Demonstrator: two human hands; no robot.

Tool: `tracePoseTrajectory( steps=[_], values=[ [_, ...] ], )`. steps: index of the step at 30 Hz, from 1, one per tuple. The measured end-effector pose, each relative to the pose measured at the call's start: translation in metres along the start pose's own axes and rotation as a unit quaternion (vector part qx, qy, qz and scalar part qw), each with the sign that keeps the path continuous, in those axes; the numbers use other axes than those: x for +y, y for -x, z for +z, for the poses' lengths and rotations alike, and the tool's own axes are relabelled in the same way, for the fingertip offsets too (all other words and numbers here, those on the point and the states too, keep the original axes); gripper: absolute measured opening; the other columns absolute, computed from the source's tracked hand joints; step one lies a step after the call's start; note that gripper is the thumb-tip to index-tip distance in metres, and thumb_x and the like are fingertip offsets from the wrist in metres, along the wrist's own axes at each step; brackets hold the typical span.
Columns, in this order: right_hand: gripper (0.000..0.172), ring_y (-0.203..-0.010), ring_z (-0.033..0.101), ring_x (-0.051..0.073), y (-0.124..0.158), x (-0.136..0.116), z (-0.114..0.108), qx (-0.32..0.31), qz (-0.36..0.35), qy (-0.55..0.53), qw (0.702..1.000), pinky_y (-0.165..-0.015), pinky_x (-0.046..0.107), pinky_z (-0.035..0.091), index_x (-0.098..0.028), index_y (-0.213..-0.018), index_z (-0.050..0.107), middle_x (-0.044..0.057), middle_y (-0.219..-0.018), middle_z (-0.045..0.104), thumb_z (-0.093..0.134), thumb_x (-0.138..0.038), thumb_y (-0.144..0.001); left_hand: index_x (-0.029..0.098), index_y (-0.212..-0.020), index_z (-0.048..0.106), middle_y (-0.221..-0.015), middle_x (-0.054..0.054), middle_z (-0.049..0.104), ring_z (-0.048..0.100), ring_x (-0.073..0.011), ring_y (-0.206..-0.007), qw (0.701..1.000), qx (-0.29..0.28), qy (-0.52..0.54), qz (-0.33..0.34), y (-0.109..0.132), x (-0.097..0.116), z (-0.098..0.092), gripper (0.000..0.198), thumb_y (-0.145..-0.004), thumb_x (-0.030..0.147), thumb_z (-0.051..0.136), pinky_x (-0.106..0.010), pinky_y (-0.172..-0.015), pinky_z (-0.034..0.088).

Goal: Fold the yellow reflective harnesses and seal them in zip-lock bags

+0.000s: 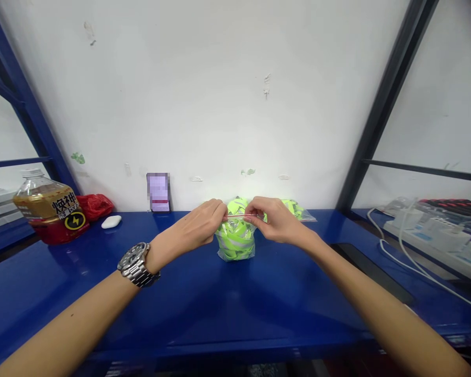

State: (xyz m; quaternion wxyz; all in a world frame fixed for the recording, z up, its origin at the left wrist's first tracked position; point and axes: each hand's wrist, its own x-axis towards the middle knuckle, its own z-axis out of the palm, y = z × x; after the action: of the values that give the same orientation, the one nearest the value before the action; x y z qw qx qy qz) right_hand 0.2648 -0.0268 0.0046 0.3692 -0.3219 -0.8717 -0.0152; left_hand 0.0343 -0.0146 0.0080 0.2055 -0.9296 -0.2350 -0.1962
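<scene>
A small clear zip bag (236, 241) stuffed with neon green and grey straps stands upright on the blue shelf (227, 303). My left hand (198, 225), with a metal watch on its wrist, pinches the left end of the bag's red-lined top strip. My right hand (272, 219) pinches the right end of the same strip. Both hands are closed on the bag's top edge. Behind it lies a second bag of green straps (296, 209), partly hidden by my right hand.
A drink bottle (49, 212) with a red label lies at the far left, beside a red plastic bag (95, 206) and a small white object (111, 221). A phone (158, 192) leans on the white wall. White power strips and cables (427, 235) sit at right.
</scene>
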Motion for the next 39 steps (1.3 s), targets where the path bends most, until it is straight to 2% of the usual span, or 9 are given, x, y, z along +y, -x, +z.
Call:
tracePoseTrajectory(
  steps=[10,12,15,17,20,28,31,33,39],
  values=[
    [0.006,-0.062,0.050,0.013,0.000,-0.001,0.003,0.009,0.045,-0.041,0.998,-0.058,0.026,0.038,-0.017,-0.075,0.056,0.001,-0.069,0.058,0.057,-0.012,-0.078,0.018,-0.081,0.040,-0.077,-0.007,0.050,0.039,-0.0182,-0.065,0.998,0.007,-0.062,-0.007,-0.008,0.003,0.007,0.020,-0.074,0.000,0.034,-0.031,-0.060,0.033],
    [0.007,-0.061,0.049,0.012,0.001,-0.001,0.004,0.013,0.041,-0.043,0.998,-0.057,0.026,0.037,-0.017,-0.074,0.055,0.000,-0.068,0.057,0.057,-0.011,-0.078,0.018,-0.080,0.041,-0.076,-0.006,0.050,0.039,-0.0176,-0.064,0.998,0.009,-0.060,-0.011,-0.008,0.003,0.006,0.017,-0.077,0.002,0.034,-0.031,-0.060,0.033],
    [0.006,-0.061,0.050,0.013,0.002,0.001,0.005,0.011,0.039,-0.049,0.998,-0.058,0.026,0.038,-0.017,-0.076,0.057,0.001,-0.068,0.058,0.057,-0.013,-0.080,0.017,-0.081,0.044,-0.076,-0.006,0.051,0.042,-0.0168,-0.066,0.999,0.017,-0.038,-0.022,-0.008,0.002,0.002,0.014,-0.088,0.011,0.033,-0.032,-0.063,0.035],
    [0.005,-0.063,0.051,0.013,0.002,0.001,0.005,0.015,0.035,-0.054,0.998,-0.059,0.026,0.038,-0.017,-0.077,0.058,0.002,-0.070,0.059,0.057,-0.015,-0.081,0.016,-0.087,0.047,-0.080,-0.007,0.054,0.046,-0.0172,-0.071,0.999,0.018,-0.007,-0.028,-0.009,0.003,-0.003,0.016,-0.094,0.020,0.034,-0.032,-0.067,0.037],
    [0.005,-0.064,0.051,0.013,0.000,0.000,0.006,0.019,0.013,-0.048,0.999,-0.059,0.026,0.039,-0.017,-0.077,0.058,0.002,-0.071,0.059,0.057,-0.016,-0.082,0.015,-0.096,0.051,-0.089,-0.008,0.055,0.050,-0.0180,-0.078,0.999,0.005,0.045,-0.028,-0.012,0.006,-0.010,0.018,-0.096,0.028,0.038,-0.033,-0.072,0.040],
    [0.006,-0.065,0.048,0.013,0.000,-0.008,0.007,-0.006,-0.016,-0.017,1.000,-0.061,0.027,0.037,-0.017,-0.080,0.058,0.002,-0.072,0.056,0.055,-0.016,-0.085,0.015,-0.088,0.050,-0.083,-0.006,0.052,0.048,-0.0149,-0.070,0.993,-0.065,0.102,-0.017,-0.021,0.014,-0.018,0.017,-0.096,0.023,0.037,-0.028,-0.064,0.040],
    [0.007,-0.067,0.049,0.014,0.001,-0.009,0.007,-0.019,-0.020,-0.017,0.999,-0.062,0.027,0.037,-0.016,-0.082,0.059,0.003,-0.075,0.057,0.053,-0.015,-0.086,0.015,-0.086,0.046,-0.082,-0.006,0.051,0.045,-0.0150,-0.069,0.995,-0.074,0.060,-0.003,-0.019,0.014,-0.015,0.013,-0.090,0.009,0.036,-0.028,-0.062,0.038],
    [0.007,-0.067,0.048,0.014,0.000,-0.010,0.008,-0.021,-0.021,-0.014,0.999,-0.063,0.027,0.036,-0.016,-0.081,0.058,0.003,-0.076,0.056,0.053,-0.012,-0.084,0.015,-0.085,0.045,-0.081,-0.006,0.050,0.043,-0.0154,-0.068,0.998,-0.064,0.017,0.006,-0.018,0.014,-0.011,0.017,-0.082,0.001,0.037,-0.029,-0.061,0.036],
    [0.010,-0.063,0.045,0.012,0.000,-0.016,0.007,-0.025,-0.026,-0.007,0.999,-0.061,0.026,0.034,-0.017,-0.072,0.051,0.000,-0.070,0.051,0.053,-0.010,-0.079,0.018,-0.078,0.042,-0.073,-0.003,0.049,0.042,-0.0163,-0.064,0.999,-0.005,-0.042,-0.030,-0.019,0.018,0.009,0.026,-0.063,-0.003,0.039,-0.029,-0.058,0.034]
  ],
)
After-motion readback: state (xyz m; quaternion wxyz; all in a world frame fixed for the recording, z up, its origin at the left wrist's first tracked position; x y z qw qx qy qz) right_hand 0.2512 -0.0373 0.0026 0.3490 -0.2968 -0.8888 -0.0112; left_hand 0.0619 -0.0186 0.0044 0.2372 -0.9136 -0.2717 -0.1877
